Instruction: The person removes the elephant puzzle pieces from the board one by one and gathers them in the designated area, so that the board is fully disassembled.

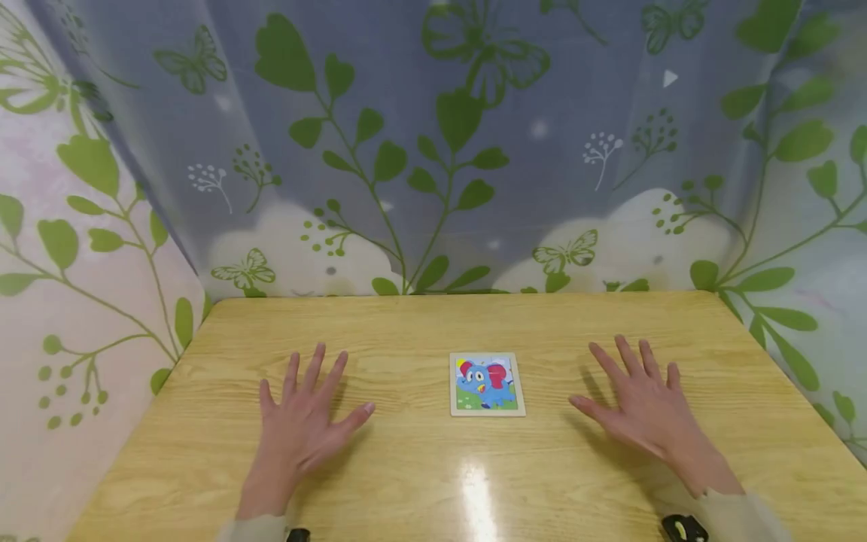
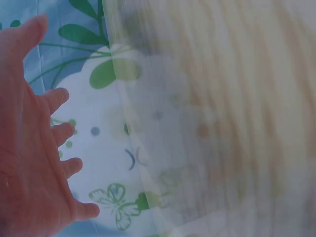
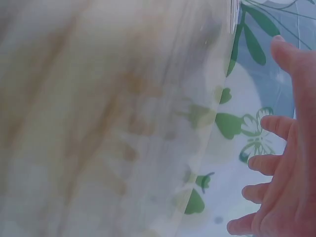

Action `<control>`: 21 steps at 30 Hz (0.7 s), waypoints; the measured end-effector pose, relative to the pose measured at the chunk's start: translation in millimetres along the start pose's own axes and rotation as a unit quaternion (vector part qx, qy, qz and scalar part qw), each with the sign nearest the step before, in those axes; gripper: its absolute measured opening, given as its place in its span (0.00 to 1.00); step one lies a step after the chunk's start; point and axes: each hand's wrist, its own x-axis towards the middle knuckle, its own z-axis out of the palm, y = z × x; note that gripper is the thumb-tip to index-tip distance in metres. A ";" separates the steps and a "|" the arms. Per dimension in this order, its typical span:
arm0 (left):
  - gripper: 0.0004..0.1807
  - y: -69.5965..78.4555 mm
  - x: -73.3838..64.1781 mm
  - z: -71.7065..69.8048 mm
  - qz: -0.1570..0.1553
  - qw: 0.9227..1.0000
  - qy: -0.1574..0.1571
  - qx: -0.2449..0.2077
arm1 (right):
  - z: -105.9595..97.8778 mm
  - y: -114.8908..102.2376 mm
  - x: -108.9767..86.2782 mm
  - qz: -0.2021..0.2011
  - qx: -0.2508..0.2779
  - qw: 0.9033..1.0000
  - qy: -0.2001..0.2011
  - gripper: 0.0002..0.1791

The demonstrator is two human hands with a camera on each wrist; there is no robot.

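A small square picture puzzle (image 1: 486, 385) with a pale wooden border lies flat on the table, showing a blue elephant with red ears. To its left, my left hand (image 1: 301, 421) is spread palm down over the wood, fingers apart. My right hand (image 1: 643, 410) is spread likewise to the right of the puzzle. Both hands hold nothing and stand apart from the puzzle. In the left wrist view the left hand (image 2: 34, 143) shows its palm side and fingertips; the right wrist view shows the right hand (image 3: 281, 163) the same way.
The light wooden table (image 1: 379, 482) ends at the back against a blue-grey curtain (image 1: 406, 150) printed with green leaves and butterflies. Patterned cloth (image 1: 88, 263) also hangs along both sides. Dark wrist devices (image 1: 684, 528) sit at the cuffs.
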 end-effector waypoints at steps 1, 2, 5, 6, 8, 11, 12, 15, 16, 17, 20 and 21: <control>0.48 1.5 0.7 0.9 0.003 1.000 0.001 -0.007 | 0.1 -1.7 2.0 -0.002 0.003 1.000 -0.003 0.49; 0.48 3.3 1.6 1.7 0.006 1.000 0.001 -0.015 | 0.1 -3.3 3.9 -0.004 0.006 1.000 -0.007 0.49; 0.48 8.8 4.8 4.3 0.019 0.999 0.003 -0.037 | -0.1 -8.0 9.1 -0.013 0.010 1.000 -0.011 0.49; 0.47 10.8 6.1 5.0 0.023 0.999 0.004 -0.045 | -0.2 -9.5 10.9 -0.016 0.011 1.000 -0.013 0.49; 0.47 15.3 9.3 6.6 0.033 0.998 0.002 -0.060 | 0.0 -12.1 13.5 -0.021 0.015 1.000 -0.012 0.48; 0.47 22.4 13.8 8.2 0.050 0.995 0.001 -0.087 | 1.6 -14.8 17.7 -0.030 0.024 0.999 -0.012 0.47; 0.47 25.0 15.1 8.5 0.055 0.994 -0.001 -0.099 | 2.3 -15.6 19.0 -0.034 0.027 0.999 -0.013 0.47; 0.46 32.8 18.6 9.2 0.072 0.989 -0.010 -0.132 | 4.6 -17.2 22.2 -0.048 0.038 0.998 -0.013 0.45; 0.46 35.2 19.6 9.6 0.076 0.987 -0.015 -0.144 | 5.5 -17.5 23.2 -0.053 0.042 0.998 -0.013 0.45; 0.45 37.7 20.9 10.2 0.080 0.985 -0.019 -0.153 | 6.1 -18.1 24.1 -0.057 0.044 0.997 -0.012 0.44; 0.44 45.3 24.4 11.5 0.085 0.982 -0.031 -0.168 | 8.2 -19.3 27.6 -0.072 0.049 0.996 -0.008 0.43; 0.43 47.7 25.9 12.3 0.086 0.981 -0.033 -0.173 | 9.1 -19.7 29.0 -0.076 0.052 0.996 -0.008 0.42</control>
